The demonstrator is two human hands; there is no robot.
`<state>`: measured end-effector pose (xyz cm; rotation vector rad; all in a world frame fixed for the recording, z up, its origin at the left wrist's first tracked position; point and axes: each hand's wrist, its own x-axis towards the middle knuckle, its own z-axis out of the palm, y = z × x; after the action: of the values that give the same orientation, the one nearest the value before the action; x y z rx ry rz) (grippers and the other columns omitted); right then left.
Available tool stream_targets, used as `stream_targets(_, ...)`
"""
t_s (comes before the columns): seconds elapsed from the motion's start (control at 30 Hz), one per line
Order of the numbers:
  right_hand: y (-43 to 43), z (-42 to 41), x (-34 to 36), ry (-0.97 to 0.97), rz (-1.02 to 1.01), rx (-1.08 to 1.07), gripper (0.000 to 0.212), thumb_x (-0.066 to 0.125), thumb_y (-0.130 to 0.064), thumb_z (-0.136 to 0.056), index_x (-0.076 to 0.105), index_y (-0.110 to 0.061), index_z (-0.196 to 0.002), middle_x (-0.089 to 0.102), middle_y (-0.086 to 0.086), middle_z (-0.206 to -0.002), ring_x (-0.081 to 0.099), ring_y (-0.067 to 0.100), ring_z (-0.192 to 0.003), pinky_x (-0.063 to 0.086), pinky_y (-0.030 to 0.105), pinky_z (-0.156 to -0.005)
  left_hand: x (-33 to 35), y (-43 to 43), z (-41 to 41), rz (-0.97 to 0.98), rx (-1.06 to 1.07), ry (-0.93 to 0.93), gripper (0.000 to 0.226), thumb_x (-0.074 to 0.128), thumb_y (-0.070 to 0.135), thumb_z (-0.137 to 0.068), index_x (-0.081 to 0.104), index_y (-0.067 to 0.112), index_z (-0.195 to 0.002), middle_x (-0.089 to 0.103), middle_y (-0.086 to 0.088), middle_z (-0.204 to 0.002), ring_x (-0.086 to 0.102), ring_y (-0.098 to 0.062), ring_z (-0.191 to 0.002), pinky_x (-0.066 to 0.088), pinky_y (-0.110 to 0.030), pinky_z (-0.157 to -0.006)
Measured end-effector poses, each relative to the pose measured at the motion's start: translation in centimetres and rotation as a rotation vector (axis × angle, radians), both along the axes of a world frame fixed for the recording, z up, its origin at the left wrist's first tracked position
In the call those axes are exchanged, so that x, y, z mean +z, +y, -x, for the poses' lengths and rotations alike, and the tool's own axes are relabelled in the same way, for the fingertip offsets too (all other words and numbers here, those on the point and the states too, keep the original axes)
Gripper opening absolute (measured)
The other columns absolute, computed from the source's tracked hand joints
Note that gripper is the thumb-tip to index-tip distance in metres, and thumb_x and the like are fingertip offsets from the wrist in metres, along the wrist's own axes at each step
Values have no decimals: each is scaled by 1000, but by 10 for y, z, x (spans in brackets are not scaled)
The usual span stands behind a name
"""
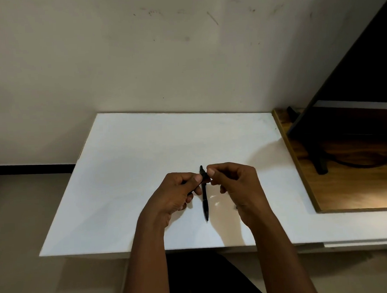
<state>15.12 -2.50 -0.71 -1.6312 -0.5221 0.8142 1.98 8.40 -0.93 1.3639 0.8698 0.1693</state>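
White table (132, 154) under the pen (205, 201); scuffed wall (116, 60) behind.

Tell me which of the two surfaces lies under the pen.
The white table: the black pen is right over it. The brown wooden board lies off to the right, under a dark stand.
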Motion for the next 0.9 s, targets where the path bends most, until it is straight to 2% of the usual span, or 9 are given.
stream_targets(0.2, -1, -4, -4, 14, 18, -2, 5, 74, -19, -89, 78, -15, -89, 79, 5, -78, 68, 4, -67, 50, 14, -58, 2, -2, -2, -20, -45, -27, 33, 58, 30, -100, 79, 30, -73, 66, 7, -67, 45, -6, -50, 31, -20, -46)
stream_targets(0.33, 2, -3, -9, 28, 48, -17, 8, 72, -16, -91, 76, -9, -90, 79, 10, -80, 70, 13, -71, 56, 22, -69, 1, -2, -2, -41, -54, -14, 41, 57, 28, -101, 76, 31, -64, 65, 8, -65, 43, -8, -52, 31, -19, -46)
stream_targets(0.4, 3, -2, -11, 62, 40, -59, 10, 69, -12, -93, 74, -3, -92, 78, 11, -79, 72, 16, -71, 57, 23, -70, 0, -2, -1, -35, -49, -9, 39, 56, 28, -101, 76, 27, -68, 65, 8, -65, 42, -9, -53, 31, -18, -46)
stream_targets(0.53, 3, -5, -9, 168, -31, -113, 14, 66, -9, -95, 72, 3, -96, 77, 14, -78, 74, 15, -66, 58, 22, -65, -2, 0, 1, 5, -42, 1, 27, 56, 27, -102, 79, 15, -94, 65, 9, -65, 42, -8, -53, 30, -18, -45)
stream_targets(0.63, 0, -8, -11, -47, 64, -210, 8, 69, -10, -92, 74, -6, -87, 78, 7, -75, 74, 12, -63, 53, 15, -58, -3, 1, 1, 13, 20, -10, 27, 54, 27, -102, 80, 21, -99, 62, 8, -67, 41, -7, -51, 29, -18, -45)
stream_targets(0.7, -1, -13, -14, -294, 159, -278, 10, 68, -7, -91, 74, -11, -84, 76, 2, -72, 72, 13, -63, 56, 19, -62, -5, 3, 0, 21, 96, -25, 27, 53, 27, -103, 80, 21, -101, 60, 4, -70, 41, -7, -51, 30, -18, -43)
stream_targets(0.77, -2, -16, -17, -469, 236, -254, 10, 69, -7, -90, 75, -14, -88, 75, 0, -77, 71, 14, -67, 58, 24, -68, -5, 3, 0, 36, 144, -42, 27, 53, 26, -103, 79, 20, -102, 59, 1, -73, 41, -7, -51, 31, -18, -42)
stream_targets(0.83, -1, -16, -20, -552, 292, -219, 11, 70, -7, -90, 76, -12, -98, 76, 3, -86, 71, 17, -77, 58, 30, -77, -5, 3, -2, 51, 169, -52, 27, 52, 26, -103, 78, 19, -103, 59, -1, -76, 41, -9, -54, 31, -18, -42)
stream_targets(0.9, -1, -14, -24, -588, 326, -193, 11, 71, -8, -90, 75, -11, -100, 76, 5, -90, 71, 21, -85, 57, 35, -81, -4, 1, -4, 60, 179, -52, 27, 52, 26, -103, 78, 19, -103, 59, -2, -78, 42, -9, -55, 32, -18, -42)
